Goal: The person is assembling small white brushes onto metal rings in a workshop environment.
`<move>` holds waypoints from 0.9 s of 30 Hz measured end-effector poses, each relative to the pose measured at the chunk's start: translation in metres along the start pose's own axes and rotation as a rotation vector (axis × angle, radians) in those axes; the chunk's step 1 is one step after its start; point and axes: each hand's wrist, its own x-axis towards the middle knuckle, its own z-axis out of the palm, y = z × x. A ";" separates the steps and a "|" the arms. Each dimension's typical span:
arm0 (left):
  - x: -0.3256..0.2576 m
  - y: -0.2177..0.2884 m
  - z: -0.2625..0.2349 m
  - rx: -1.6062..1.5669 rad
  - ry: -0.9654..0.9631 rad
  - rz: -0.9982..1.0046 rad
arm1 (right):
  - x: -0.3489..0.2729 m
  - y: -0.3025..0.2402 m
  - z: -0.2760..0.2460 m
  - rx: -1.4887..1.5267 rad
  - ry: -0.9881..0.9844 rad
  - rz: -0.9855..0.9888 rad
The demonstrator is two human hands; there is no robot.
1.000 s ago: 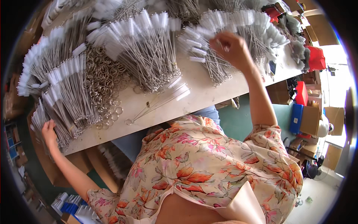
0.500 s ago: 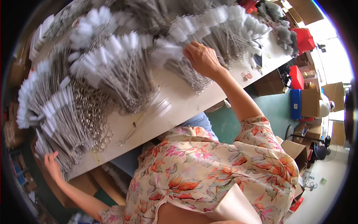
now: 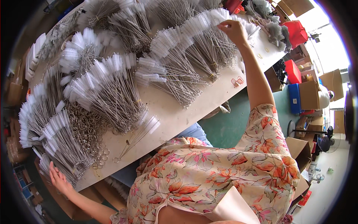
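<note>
My left hand (image 3: 60, 180) is at the table's near left corner, its fingers stretched out beside a bundle of thin wire-handled cleaning brushes (image 3: 47, 164). Whether it touches them I cannot tell. Over toward the far right, my right hand (image 3: 235, 31) has its fingers bent and pinched together, close to the white bristle heads of another brush pile (image 3: 209, 28). What lies between those fingertips, if anything, is hidden. A looser pile of brushes (image 3: 173, 80) fans out between the hands, and a large one (image 3: 108, 89) lies left of it.
Metal rings (image 3: 87, 123) are heaped between the left bundles. A few single brushes (image 3: 140, 136) lie near the edge of the white table (image 3: 167, 112). A small clear-orange piece (image 3: 237, 81) is at the right edge. Boxes (image 3: 309, 100) and a fan (image 3: 326, 140) stand beyond.
My right hand has moved from the middle brush pile farther right and away from me. My left hand's fingers are more stretched out now. The whole view has shifted slightly.
</note>
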 end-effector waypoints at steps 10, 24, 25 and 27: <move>-0.025 0.008 0.062 -0.234 -0.089 -0.029 | 0.061 -0.012 -0.023 0.089 0.457 -0.255; -0.122 0.082 0.248 -0.103 -0.597 0.541 | -0.189 -0.312 -0.027 1.589 -0.898 -0.376; -0.121 0.074 0.257 -0.075 -0.503 0.604 | -0.207 -0.320 -0.033 1.367 -0.984 -0.333; -0.112 0.067 0.248 0.064 -0.360 0.863 | -0.225 -0.325 -0.018 1.512 -0.672 -0.587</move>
